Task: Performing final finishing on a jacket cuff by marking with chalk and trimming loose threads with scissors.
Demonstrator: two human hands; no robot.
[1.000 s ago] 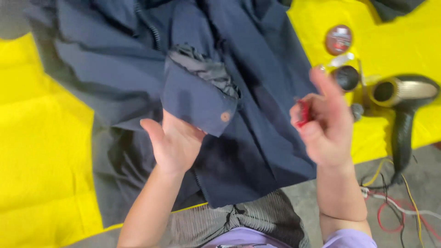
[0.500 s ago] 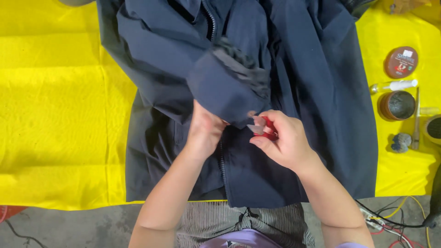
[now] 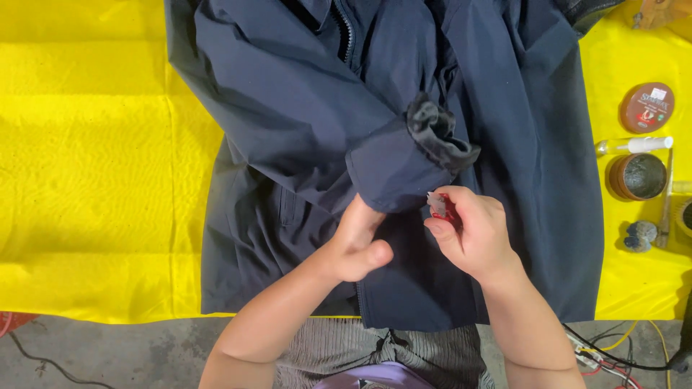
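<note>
A dark navy jacket point(image 3: 303, 108) lies spread on a yellow sheet point(image 3: 86, 144), one sleeve folded across its front with the cuff point(image 3: 440, 133) turned back. My left hand point(image 3: 357, 241) presses against the sleeve's lower edge, its fingers tucked under the fabric. My right hand point(image 3: 472, 230) pinches a small red tool with a pale blade point(image 3: 441, 205), its tip at the sleeve's edge just below the cuff.
At the right on the sheet sit a round red tin point(image 3: 646, 106), a small clear tube point(image 3: 634, 145), an open round pot point(image 3: 639, 176) and a small grey lump point(image 3: 638, 235). Cables point(image 3: 620, 353) lie on the grey floor at lower right.
The view shifted left along the jacket. My right hand came in from the right with the red tool to the sleeve edge; my left hand slid up against the sleeve.
</note>
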